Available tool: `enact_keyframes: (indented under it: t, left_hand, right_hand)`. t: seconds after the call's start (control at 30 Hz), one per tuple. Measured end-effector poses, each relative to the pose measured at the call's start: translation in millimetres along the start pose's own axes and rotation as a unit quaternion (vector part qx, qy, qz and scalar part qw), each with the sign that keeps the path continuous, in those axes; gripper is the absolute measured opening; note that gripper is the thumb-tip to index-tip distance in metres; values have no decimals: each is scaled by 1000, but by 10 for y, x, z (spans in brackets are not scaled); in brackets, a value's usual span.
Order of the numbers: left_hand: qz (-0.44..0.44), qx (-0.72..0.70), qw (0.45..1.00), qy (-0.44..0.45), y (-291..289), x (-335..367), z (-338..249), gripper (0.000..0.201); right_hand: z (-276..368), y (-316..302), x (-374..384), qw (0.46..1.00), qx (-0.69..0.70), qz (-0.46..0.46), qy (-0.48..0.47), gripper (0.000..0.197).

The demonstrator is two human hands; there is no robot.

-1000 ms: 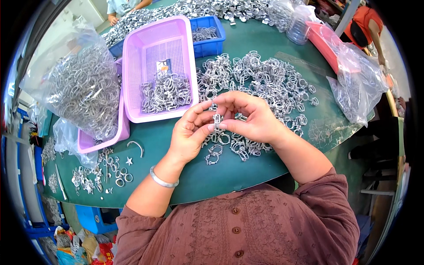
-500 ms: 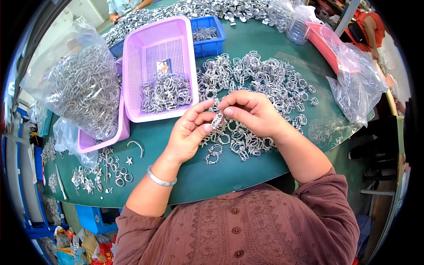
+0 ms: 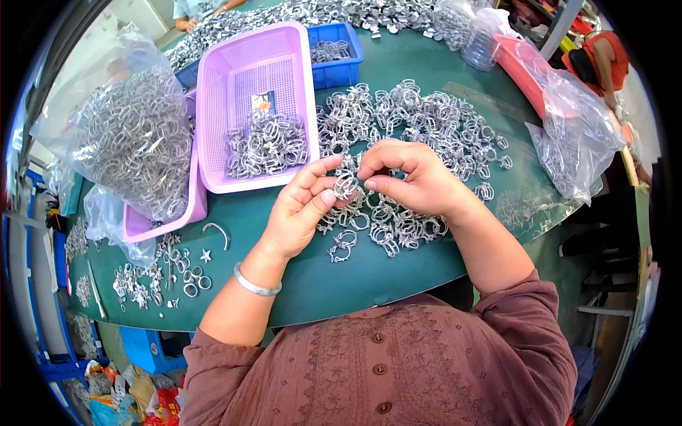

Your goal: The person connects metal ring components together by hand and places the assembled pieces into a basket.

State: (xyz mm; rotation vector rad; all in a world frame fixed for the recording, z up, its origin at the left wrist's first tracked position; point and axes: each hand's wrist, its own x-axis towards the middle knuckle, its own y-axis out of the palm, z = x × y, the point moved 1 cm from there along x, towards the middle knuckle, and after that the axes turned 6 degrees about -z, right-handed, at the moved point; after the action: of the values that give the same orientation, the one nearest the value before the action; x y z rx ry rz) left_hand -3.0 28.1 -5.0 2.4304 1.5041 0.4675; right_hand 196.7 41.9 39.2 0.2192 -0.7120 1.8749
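In the head view, the left hand (image 3: 302, 206) is pinching a metal ring (image 3: 345, 187) between thumb and fingers, just beside the near right corner of the large pink basket (image 3: 234, 89). The right hand (image 3: 412, 181) is curling close to the ring, its thumb and forefinger near each other; whether they are pinching something, I cannot tell. Perhaps the ring is being held up for easy looking, while the pile (image 3: 430, 113) is lying right of the basket for easy reach. Compared with half a second ago, the ring is showing more of its round opening.
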Motion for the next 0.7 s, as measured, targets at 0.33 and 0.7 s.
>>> enact_keyframes:
  t: [0.33,0.7]
  left_hand:
    - [-52,-21,998,-4,42,-12,-16,37]
    - [-100,122,984,83,75,-47,-4,30]
  right_hand:
    - [80,18,27,993,-59,-17,-104,15]
    - [104,248,-10,860,-439,-34,-258,18]
